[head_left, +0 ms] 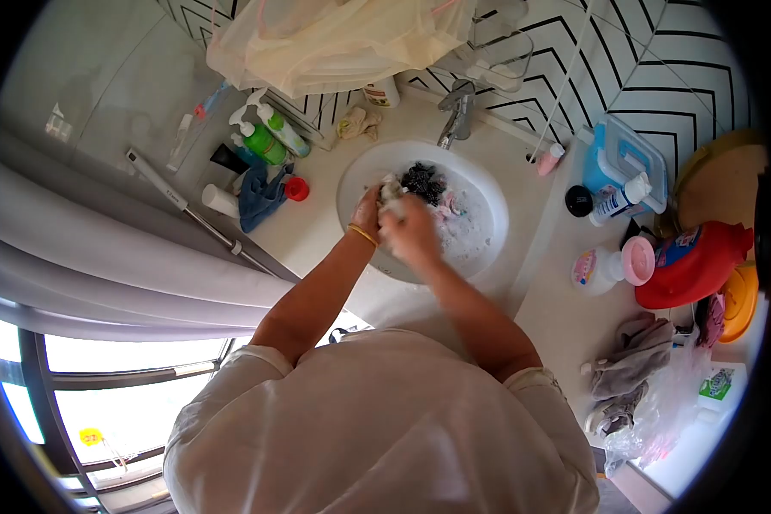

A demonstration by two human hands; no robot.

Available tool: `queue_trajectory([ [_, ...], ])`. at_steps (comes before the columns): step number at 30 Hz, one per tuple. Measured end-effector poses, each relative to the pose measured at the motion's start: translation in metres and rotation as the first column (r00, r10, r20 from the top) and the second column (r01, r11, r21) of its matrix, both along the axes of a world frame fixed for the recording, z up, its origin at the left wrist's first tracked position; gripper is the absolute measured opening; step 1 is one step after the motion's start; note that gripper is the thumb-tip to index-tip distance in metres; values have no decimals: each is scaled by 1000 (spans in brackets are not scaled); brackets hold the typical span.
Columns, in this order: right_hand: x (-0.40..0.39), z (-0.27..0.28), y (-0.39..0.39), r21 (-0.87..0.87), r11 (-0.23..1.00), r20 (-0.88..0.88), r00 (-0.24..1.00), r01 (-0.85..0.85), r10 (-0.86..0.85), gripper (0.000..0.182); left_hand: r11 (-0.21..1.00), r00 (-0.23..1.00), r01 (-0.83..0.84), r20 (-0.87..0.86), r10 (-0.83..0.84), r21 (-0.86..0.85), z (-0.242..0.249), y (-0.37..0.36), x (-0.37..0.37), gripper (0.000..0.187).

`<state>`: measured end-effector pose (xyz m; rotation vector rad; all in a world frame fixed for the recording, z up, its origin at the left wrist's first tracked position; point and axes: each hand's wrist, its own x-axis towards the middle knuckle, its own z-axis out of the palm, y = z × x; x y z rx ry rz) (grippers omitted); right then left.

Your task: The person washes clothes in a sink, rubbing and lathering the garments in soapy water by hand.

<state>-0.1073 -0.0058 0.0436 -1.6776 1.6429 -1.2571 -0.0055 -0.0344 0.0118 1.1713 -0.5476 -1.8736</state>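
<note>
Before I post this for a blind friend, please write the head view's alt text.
A person's left hand holds a pale wadded item, the blurred right hand beside it, over a sudsy white sink with a dark bundle inside. Pump bottles are at left, a red bottle at right.

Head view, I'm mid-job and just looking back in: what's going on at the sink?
A person has both hands over the white sink. The left hand grips a light-coloured bundle, and the right hand is up against it, too blurred to show its exact grip. A dark patterned bundle lies in the basin near the faucet, with pinkish pieces and foamy water beside it.
</note>
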Motion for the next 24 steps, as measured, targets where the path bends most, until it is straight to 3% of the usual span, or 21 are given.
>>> queue_trajectory([
  [1, 10, 5, 9, -116, 993, -127, 992, -17, 2, 28, 997, 995, 49, 87, -44, -63, -9, 4, -3, 38],
  [3, 6, -4, -1, -40, 997, -169, 983, 59, -65, 29, 972, 957, 159, 268, -109, -174, -28, 14, -6, 39],
  [5, -19, -41, -47, 346, 914, -33, 977, 210, -212, 30, 955, 921, 216, 366, -129, -206, -37, 16, -2, 40],
  [6, -22, -45, -48, 344, 918, -34, 980, 198, -198, 30, 959, 919, 213, 372, -131, -188, -38, 16, 2, 41],
  [9, -32, -45, -49, 281, 948, 10, 988, 146, -155, 28, 997, 995, 32, 88, -38, 68, -41, -4, -1, 44],
  [11, -21, -18, -19, 189, 979, 149, 983, 78, -107, 27, 998, 997, -36, -64, 39, 60, -34, -9, 10, 44],
  [13, -1, 2, 11, -102, 993, 57, 997, -53, 59, 28, 998, 984, -66, -169, 61, -22, -28, -19, 16, 43],
  [14, -2, 0, 9, -84, 996, 9, 1000, -25, 26, 28, 939, 975, -136, -209, 71, -315, -49, -7, 1, 36],
  [15, -1, -4, 4, -69, 998, -37, 999, 2, -4, 29, 795, 956, -229, -286, 73, -562, -70, 4, -15, 30],
  [16, 0, -9, -3, -54, 998, -82, 996, 26, -31, 29, 770, 980, 99, 196, 35, -630, -79, -1, 2, 29],
  [17, -8, -14, -22, 183, 974, -30, 991, 136, -132, 30, 885, 983, 78, 184, 8, -458, -92, -1, 5, 29],
  [18, -22, -24, -42, 416, 882, -1, 970, 221, -243, 30, 966, 989, 39, 150, 0, -256, -62, 7, -4, 29],
  [19, -30, -43, -52, 347, 911, -38, 974, 221, -221, 31, 999, 993, -15, 113, 21, -49, -30, 15, -12, 30],
  [21, -28, -47, -55, 292, 925, -109, 970, 242, -219, 30, 997, 996, -59, -68, 63, 51, 11, 16, -24, 30],
  [24, -20, -17, -25, 219, 974, 98, 992, 52, -75, 30, 996, 975, -60, -212, 72, 62, 9, -1, -1, 31],
])
